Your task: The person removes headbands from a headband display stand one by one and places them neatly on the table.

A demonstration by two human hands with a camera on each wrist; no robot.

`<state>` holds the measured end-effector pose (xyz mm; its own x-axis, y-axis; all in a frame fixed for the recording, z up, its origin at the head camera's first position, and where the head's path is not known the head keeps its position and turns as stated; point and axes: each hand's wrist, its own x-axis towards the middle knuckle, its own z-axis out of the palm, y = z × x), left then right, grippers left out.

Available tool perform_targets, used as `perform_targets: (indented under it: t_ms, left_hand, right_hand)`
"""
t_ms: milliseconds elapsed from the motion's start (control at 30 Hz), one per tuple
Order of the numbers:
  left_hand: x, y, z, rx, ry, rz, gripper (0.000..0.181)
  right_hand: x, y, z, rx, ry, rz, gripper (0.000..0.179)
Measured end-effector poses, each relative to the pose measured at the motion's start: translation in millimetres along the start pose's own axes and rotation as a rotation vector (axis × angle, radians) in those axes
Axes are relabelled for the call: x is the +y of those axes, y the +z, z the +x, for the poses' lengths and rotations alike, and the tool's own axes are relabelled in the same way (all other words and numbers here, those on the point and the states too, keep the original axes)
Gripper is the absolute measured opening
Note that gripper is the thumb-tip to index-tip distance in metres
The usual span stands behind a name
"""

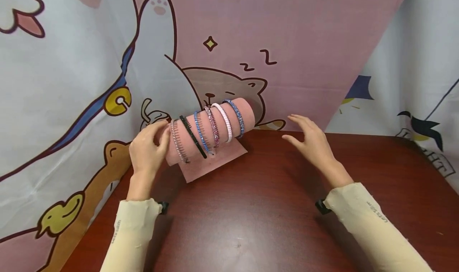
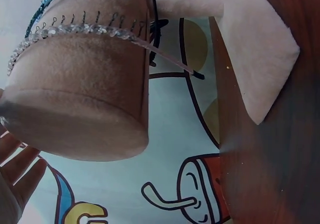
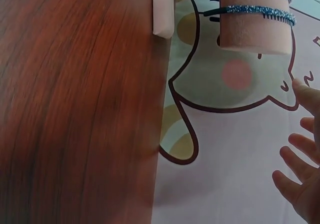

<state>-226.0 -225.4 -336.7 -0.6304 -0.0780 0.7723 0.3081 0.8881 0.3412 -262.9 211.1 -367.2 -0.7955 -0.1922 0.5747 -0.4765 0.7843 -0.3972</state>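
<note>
Hugging plush cylinder [image 1: 233, 122]: glittery headbands [image 1: 212, 122].

Dk red-brn wood-grain table [image 1: 244, 208] w/ flat pink stand base [image 1: 211, 163] on top, nr back edge

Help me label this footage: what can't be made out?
Head: the post, hidden behind the pink roll.
Head: lettering on left sleeve, too small to read.
Left wrist: much of the left hand, cut by the left edge.
Right wrist: part of the right hand, cut by the right edge.
</note>
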Motion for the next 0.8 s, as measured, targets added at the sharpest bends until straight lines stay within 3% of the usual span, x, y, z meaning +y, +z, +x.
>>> perform_targets:
  t_ms: [300, 600, 800]
  left_hand:
    - [-1.9, 7.5, -4.4, 0.054, -0.041, -0.073, 0.026]
    - [-1.2, 14.7, -6.5, 0.136, -0.099, -0.217, 0.022]
    - [-0.6, 16.7, -8.3, 0.158, -0.138, -0.287, 0.019]
  right_hand:
    - [-10.8, 14.3, 2.6, 0.029, -0.027, 0.055, 0.060]
    - [-19.5, 26.0, 4.1, 0.039, -0.025, 0.117, 0.056]
    - [-23.6, 34.5, 3.6, 0.038, -0.020, 0.157, 0.055]
